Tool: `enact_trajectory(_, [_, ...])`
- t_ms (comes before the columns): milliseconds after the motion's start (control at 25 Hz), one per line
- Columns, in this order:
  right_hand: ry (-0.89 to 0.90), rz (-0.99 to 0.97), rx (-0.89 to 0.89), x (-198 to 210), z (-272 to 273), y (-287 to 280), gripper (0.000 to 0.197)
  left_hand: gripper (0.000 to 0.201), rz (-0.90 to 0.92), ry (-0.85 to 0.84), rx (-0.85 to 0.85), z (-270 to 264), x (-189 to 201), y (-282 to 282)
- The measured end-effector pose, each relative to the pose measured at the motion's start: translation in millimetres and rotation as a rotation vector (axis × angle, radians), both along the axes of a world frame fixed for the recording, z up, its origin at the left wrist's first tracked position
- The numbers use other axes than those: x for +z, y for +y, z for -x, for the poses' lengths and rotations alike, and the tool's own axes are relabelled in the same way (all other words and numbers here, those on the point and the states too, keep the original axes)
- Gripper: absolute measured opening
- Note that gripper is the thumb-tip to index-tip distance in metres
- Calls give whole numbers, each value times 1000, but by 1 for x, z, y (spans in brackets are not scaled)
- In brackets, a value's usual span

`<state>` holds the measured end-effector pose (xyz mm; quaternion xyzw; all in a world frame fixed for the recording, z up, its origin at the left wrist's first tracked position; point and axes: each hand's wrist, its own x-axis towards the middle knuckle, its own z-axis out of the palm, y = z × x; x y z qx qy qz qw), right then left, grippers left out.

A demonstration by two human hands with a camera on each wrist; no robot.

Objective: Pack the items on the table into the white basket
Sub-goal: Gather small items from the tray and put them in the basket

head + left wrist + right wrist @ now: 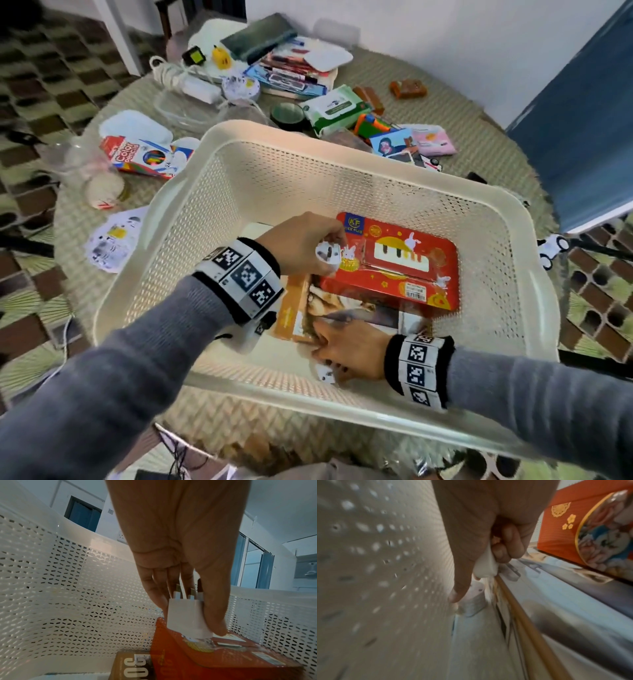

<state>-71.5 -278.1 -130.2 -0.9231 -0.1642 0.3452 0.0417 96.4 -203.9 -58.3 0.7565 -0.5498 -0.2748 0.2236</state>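
We see both hands down inside the white basket point(342, 164), which fills the middle of the head view on the worktop point(445, 89). The left hand point(301, 246) has its grip pinched on a white plug point(328, 253), thumb on one side and fingers on the other, just above the left end of the red box point(394, 263) lying at the centre of the basket floor. The wrist view shows the plug's prongs point(178, 593) pointing up into the palm. The right hand point(349, 349), at the lower centre of the frame, has its fingers curled on something white point(485, 566); we cannot tell what it is. Another white plug point(325, 373) lies just beside it by the near wall. A book point(342, 308) lies under the red box. Towards the upper part of the frame, a pencil box point(144, 157), a wipes pack point(337, 108) and other items lie on the worktop.
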Motion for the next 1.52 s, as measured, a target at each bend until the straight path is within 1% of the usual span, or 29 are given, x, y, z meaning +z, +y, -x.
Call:
enact_trajectory(80, [42, -1, -30, 6, -4, -6, 45, 40, -12, -1, 0, -1, -1, 1])
enact_trajectory(120, [53, -10, -73, 11, -7, -10, 44, 40, -14, 2, -2, -1, -1, 2])
enact_trajectory(200, [9, -82, -199, 21, -12, -21, 33, 39, -10, -1, -5, -2, -2, 2])
enact_trajectory(280, [-89, -154, -329, 28, -14, -32, 21, 38, -4, -16, -16, -4, -1, 2])
enact_trajectory(320, [-107, -152, -365, 30, -14, -35, 20, 38, -1, -23, -23, -4, -2, 2])
enact_trajectory(440, [-53, -15, -347, 27, -10, -33, 32, 39, -2, -19, -41, -2, -5, 0])
enact_trajectory(520, [-10, -10, -385, 35, -9, -35, 37, 38, 6, -8, -44, -2, -9, 0])
enact_trajectory(600, [6, -87, -469, 59, -9, -42, 33, 39, 36, 1, -80, 1, -10, 0])
enact_trajectory(640, [-20, -108, -496, 76, -7, -48, 31, 40, 65, 5, -115, 3, -10, 0])
enact_trajectory(760, [-203, -54, -581, 136, 12, -66, 35, 42, 145, 46, -260, 16, -9, -2])
enact_trajectory(800, [-274, -25, -626, 157, 24, -71, 35, 42, 136, 66, -307, 21, -9, -4])
enact_trajectory(880, [-380, 2, -758, 192, 55, -78, 37, 41, 57, 98, -383, 29, -11, -5])
enact_trajectory(960, [-409, 35, -939, 209, 92, -80, 42, 39, -50, 140, -430, 37, -13, -8])
enact_trajectory(1040, [-386, 111, -1082, 203, 126, -79, 50, 40, -104, 159, -480, 46, -19, -12])
enact_trajectory(1080, [-366, 122, -1134, 193, 139, -76, 54, 41, -99, 139, -525, 52, -23, -15])
enact_trajectory(1160, [-386, 35, -1261, 168, 154, -65, 64, 44, -92, 62, -630, 65, -39, -19])
enact_trajectory(1320, [-640, -161, -1516, 120, 156, -40, 77, 62, -189, -2, -790, 81, -79, -18])
enact_trajectory(1360, [-682, -194, -1547, 110, 155, -35, 79, 62, -183, -37, -828, 82, -87, -16])
enact_trajectory(1440, [-748, -189, -1581, 97, 151, -31, 82, 52, -121, -95, -863, 81, -99, -10])
enact_trajectory(1520, [-824, -169, -1625, 94, 148, -29, 85, 39, -30, -54, -815, 78, -106, -5])
